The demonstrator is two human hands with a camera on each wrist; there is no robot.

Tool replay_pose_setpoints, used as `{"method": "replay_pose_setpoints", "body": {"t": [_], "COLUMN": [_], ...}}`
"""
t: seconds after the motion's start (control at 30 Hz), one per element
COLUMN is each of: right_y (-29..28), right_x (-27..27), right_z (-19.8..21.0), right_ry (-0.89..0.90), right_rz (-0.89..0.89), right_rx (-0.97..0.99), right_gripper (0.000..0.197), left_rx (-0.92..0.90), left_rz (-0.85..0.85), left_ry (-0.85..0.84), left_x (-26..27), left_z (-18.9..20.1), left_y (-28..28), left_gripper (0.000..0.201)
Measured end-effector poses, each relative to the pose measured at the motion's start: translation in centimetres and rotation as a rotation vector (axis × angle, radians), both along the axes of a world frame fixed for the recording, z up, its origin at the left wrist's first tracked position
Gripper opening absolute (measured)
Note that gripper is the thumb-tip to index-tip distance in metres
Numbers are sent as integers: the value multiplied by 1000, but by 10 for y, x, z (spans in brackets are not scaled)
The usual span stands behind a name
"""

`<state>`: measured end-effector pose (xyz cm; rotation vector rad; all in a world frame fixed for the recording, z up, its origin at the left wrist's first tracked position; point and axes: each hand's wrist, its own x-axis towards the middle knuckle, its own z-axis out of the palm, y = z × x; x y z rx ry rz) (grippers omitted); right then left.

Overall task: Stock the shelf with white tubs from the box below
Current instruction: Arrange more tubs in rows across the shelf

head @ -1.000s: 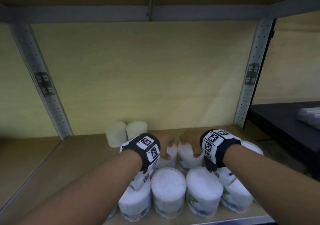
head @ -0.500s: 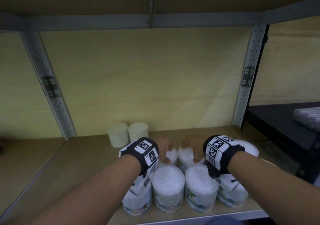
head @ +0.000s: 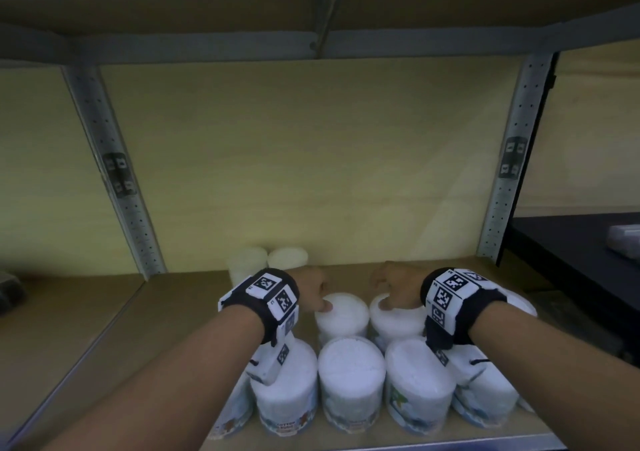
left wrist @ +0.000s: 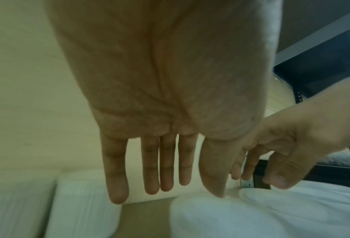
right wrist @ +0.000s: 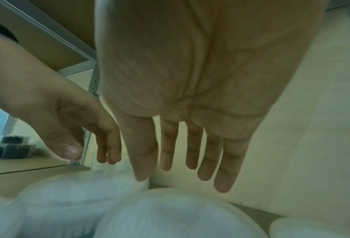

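Several white tubs stand packed at the front middle of the wooden shelf point(head: 166, 315). Behind the front row point(head: 351, 367) stand two more tubs, one on the left point(head: 343, 315) and one on the right point(head: 398, 317). My left hand point(head: 317, 294) hovers over the left one, thumb at its lid. My right hand point(head: 389, 289) is over the right one, thumb touching the lid. The wrist views show the left hand point(left wrist: 170, 190) and the right hand point(right wrist: 180, 173) with straight, hanging fingers that hold nothing. The box is out of view.
Two smaller pale tubs point(head: 266, 261) stand against the back panel. Perforated metal uprights point(head: 114, 173) point(head: 509, 159) frame the bay and the upper shelf point(head: 311, 45) hangs low overhead. A black surface point(head: 571, 249) lies to the right. The shelf board's left part is bare.
Both hands have let go of the two rear tubs and their fingers have straightened. The head view has drawn back and now shows more of the upper shelf.
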<state>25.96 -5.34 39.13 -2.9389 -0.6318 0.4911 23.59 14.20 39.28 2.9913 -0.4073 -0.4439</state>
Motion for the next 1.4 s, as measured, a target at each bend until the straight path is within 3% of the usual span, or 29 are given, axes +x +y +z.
{"method": "replay_pose_setpoints", "body": {"t": [0.13,0.37,0.63,1.0,1.4], "right_y": [17,52,106,183,203], "right_x": [9,38,77,114,120], "right_z": [2,4,2,-9,-19], "right_ry": [-13,-46,-63,-148,-148], "right_rz": [-20,-16,35,112,128], "right_rx": [51,150,85,5,-139], "right_gripper": [45,42,42,49,51], "left_rx": [1,-19,-76,-113,-101], "left_rz": [60,206,342,353,309], "left_ry": [-6,-37,-90,-130,-169], "left_x": [6,30,59,99,106], "left_z": [1,-2,-20,-34,-48], "left_y": [33,97,152,176,178], "left_gripper": [52,52,52,54,57]}}
